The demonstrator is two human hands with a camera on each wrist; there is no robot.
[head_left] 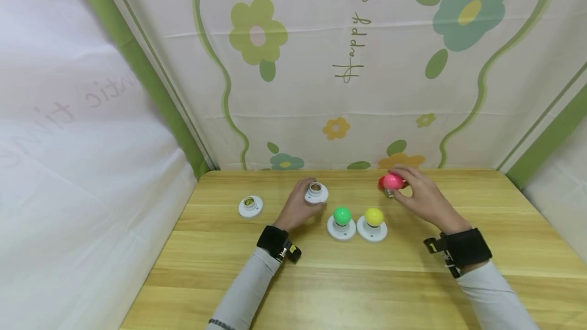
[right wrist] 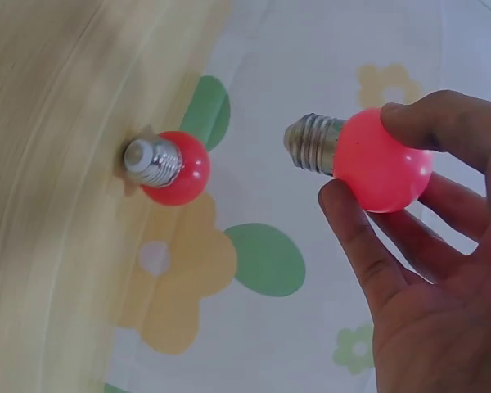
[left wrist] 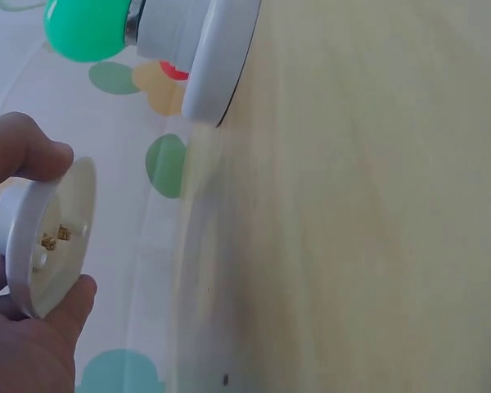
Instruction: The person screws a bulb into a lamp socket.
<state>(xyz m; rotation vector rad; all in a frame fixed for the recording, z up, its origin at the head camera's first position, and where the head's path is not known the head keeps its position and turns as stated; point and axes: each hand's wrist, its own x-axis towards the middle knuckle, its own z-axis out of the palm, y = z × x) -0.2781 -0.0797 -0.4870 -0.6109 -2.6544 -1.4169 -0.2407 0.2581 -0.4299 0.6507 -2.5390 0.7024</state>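
My left hand (head_left: 300,208) grips a white round lamp socket (head_left: 316,193) by its rim, held off the table with the opening up. The left wrist view shows the hollow underside of that socket (left wrist: 61,237) with brass terminals. In my right hand (head_left: 424,197) a pink light bulb (right wrist: 380,160) is pinched between thumb and fingers, its metal screw base free. Below it a red bulb (right wrist: 180,168) lies on the table. Between the hands stand a green bulb (head_left: 342,215) and a yellow bulb (head_left: 374,216), each seated upright in a white socket.
Another white socket (head_left: 250,207), without a bulb, sits on the wooden table (head_left: 348,289) left of my left hand. A printed fabric curtain (head_left: 293,90) hangs behind the table's back edge, and more white fabric (head_left: 82,167) hangs at the left.
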